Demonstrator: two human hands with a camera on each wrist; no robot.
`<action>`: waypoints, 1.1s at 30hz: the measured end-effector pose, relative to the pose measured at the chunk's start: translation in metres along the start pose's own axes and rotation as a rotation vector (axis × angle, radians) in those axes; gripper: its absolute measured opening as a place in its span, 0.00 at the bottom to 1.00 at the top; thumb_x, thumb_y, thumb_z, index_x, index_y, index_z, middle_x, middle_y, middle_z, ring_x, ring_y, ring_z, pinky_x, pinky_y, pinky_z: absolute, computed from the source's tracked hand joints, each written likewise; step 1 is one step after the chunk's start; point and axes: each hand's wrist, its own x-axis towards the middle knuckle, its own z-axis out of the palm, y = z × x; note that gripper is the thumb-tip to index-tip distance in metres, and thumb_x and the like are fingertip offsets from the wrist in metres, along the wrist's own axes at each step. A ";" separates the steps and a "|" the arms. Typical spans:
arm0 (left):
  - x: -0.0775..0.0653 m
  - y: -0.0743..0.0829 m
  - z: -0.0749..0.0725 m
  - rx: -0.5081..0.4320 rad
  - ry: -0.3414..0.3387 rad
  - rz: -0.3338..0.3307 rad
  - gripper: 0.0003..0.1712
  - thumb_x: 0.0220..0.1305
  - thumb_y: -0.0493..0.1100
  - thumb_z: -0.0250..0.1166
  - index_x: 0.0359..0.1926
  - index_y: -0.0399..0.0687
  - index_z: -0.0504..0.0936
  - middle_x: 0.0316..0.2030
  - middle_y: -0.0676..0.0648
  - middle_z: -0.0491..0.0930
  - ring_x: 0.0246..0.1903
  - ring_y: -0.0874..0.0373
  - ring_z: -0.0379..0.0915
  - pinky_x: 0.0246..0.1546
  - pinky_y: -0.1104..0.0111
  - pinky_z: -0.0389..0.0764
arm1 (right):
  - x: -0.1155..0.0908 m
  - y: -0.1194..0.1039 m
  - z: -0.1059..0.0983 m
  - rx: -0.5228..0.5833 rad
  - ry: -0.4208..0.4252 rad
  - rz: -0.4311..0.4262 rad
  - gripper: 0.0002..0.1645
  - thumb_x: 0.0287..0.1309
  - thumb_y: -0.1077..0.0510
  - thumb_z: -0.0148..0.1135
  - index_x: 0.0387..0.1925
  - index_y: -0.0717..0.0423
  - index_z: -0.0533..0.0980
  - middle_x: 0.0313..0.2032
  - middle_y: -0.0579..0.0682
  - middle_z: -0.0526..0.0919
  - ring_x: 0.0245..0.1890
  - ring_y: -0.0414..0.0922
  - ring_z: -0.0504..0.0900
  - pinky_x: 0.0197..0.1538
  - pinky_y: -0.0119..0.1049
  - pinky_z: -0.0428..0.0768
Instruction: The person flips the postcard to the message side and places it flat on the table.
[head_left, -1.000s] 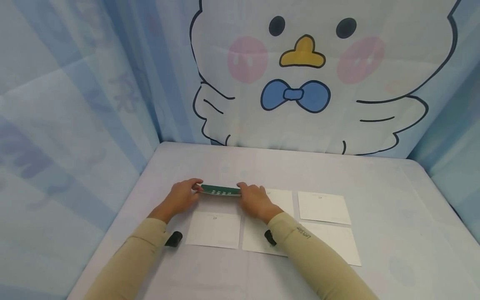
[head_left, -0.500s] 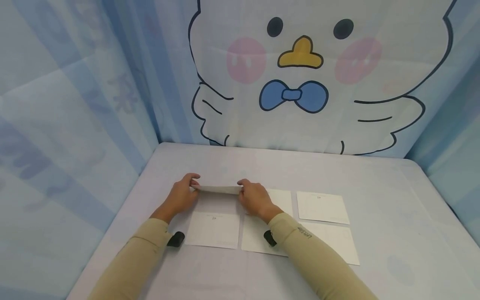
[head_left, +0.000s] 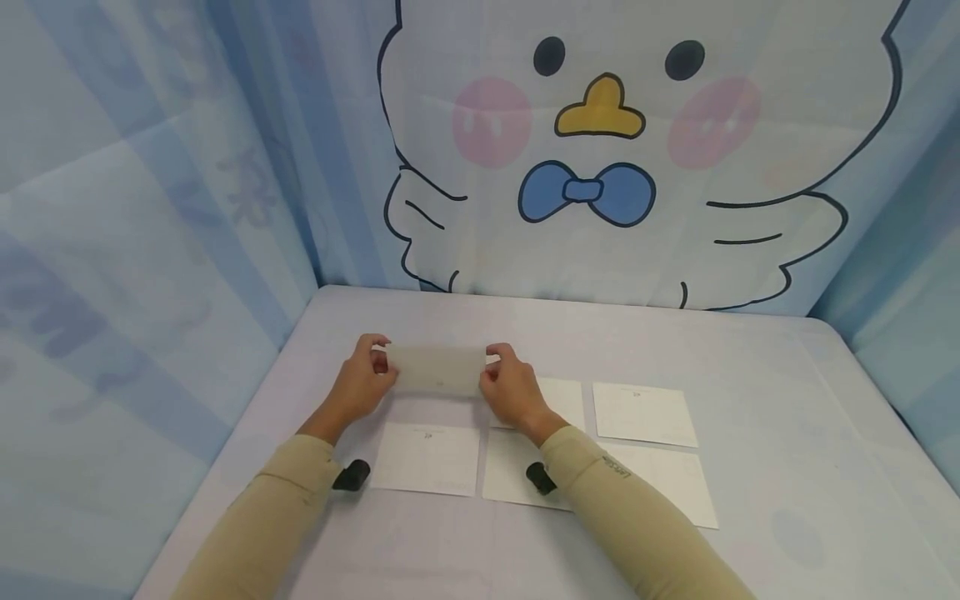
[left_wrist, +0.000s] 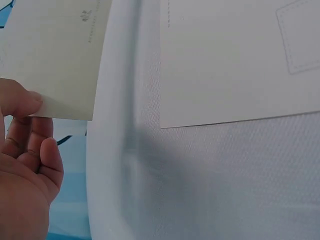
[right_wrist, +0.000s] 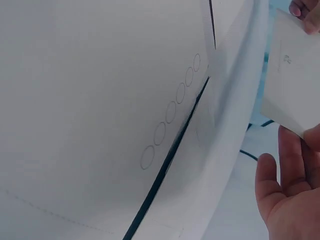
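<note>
Raised above the table, a cream postcard (head_left: 437,369) faces me with its pale side, which carries a small printed mark and a fine line of text. My left hand (head_left: 358,385) pinches its left edge, the thumb (left_wrist: 22,102) on the near face and fingers behind. At the opposite edge my right hand (head_left: 513,393) pinches it the same way. In the right wrist view both hands hold the postcard (right_wrist: 292,80) by its ends. Just in front of it lies another postcard (head_left: 426,462), pale side up.
More pale postcards lie in two rows: one beside my right hand (head_left: 562,402), one at the back right (head_left: 645,415), others partly under my right forearm (head_left: 517,475). A printed curtain (head_left: 480,250) hangs behind the table, with curtains at both sides.
The held postcard has tilted up from nearly edge-on; its green printed face showed a second ago, and now its pale face does. Both hands have risen slightly.
</note>
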 end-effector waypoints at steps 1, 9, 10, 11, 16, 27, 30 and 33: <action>0.000 0.000 0.000 -0.017 -0.002 -0.012 0.26 0.69 0.35 0.60 0.63 0.40 0.60 0.47 0.35 0.79 0.44 0.45 0.74 0.50 0.57 0.78 | 0.000 0.000 0.000 0.022 0.016 0.009 0.23 0.64 0.65 0.56 0.59 0.64 0.68 0.42 0.59 0.86 0.37 0.50 0.83 0.46 0.46 0.81; -0.003 0.001 0.001 -0.074 0.018 -0.047 0.22 0.70 0.36 0.61 0.60 0.40 0.65 0.54 0.38 0.72 0.52 0.44 0.74 0.54 0.53 0.77 | -0.001 0.002 0.000 0.056 0.070 0.015 0.17 0.62 0.66 0.54 0.53 0.61 0.74 0.46 0.57 0.84 0.42 0.50 0.84 0.46 0.46 0.81; -0.003 0.000 0.002 -0.063 0.013 -0.044 0.21 0.70 0.36 0.61 0.60 0.40 0.67 0.54 0.38 0.72 0.53 0.44 0.73 0.54 0.53 0.77 | -0.001 0.002 0.000 0.054 0.062 0.016 0.17 0.63 0.66 0.54 0.52 0.61 0.76 0.48 0.57 0.83 0.43 0.51 0.84 0.47 0.45 0.81; -0.003 -0.001 0.002 -0.052 0.004 -0.043 0.21 0.70 0.36 0.61 0.60 0.40 0.68 0.55 0.38 0.72 0.54 0.44 0.73 0.54 0.53 0.76 | -0.001 0.003 0.000 0.046 0.055 0.011 0.17 0.63 0.67 0.54 0.52 0.61 0.78 0.49 0.57 0.83 0.44 0.51 0.84 0.48 0.45 0.81; -0.001 -0.006 0.005 -0.006 -0.064 -0.050 0.26 0.67 0.37 0.63 0.65 0.40 0.70 0.58 0.39 0.72 0.54 0.47 0.71 0.56 0.54 0.74 | 0.000 0.002 0.001 0.010 0.000 0.038 0.20 0.63 0.65 0.57 0.56 0.64 0.78 0.52 0.59 0.80 0.45 0.51 0.83 0.52 0.46 0.79; 0.001 -0.015 0.010 0.070 -0.121 -0.077 0.28 0.66 0.38 0.64 0.66 0.39 0.71 0.57 0.39 0.73 0.49 0.48 0.70 0.45 0.60 0.76 | -0.002 -0.001 0.005 -0.122 -0.114 0.066 0.25 0.59 0.65 0.62 0.58 0.69 0.77 0.54 0.64 0.79 0.48 0.53 0.75 0.59 0.49 0.74; 0.001 -0.016 0.012 0.073 -0.136 -0.079 0.29 0.65 0.38 0.64 0.66 0.38 0.71 0.57 0.39 0.73 0.48 0.48 0.70 0.44 0.60 0.76 | -0.003 -0.001 0.006 -0.168 -0.134 0.059 0.25 0.57 0.66 0.62 0.57 0.70 0.77 0.54 0.65 0.79 0.49 0.54 0.74 0.59 0.50 0.73; 0.000 -0.017 0.014 0.080 -0.143 -0.086 0.29 0.65 0.37 0.64 0.67 0.37 0.71 0.56 0.39 0.73 0.48 0.48 0.70 0.45 0.60 0.75 | -0.004 -0.002 0.006 -0.175 -0.156 0.074 0.26 0.56 0.67 0.63 0.57 0.71 0.77 0.55 0.66 0.78 0.53 0.55 0.75 0.61 0.50 0.72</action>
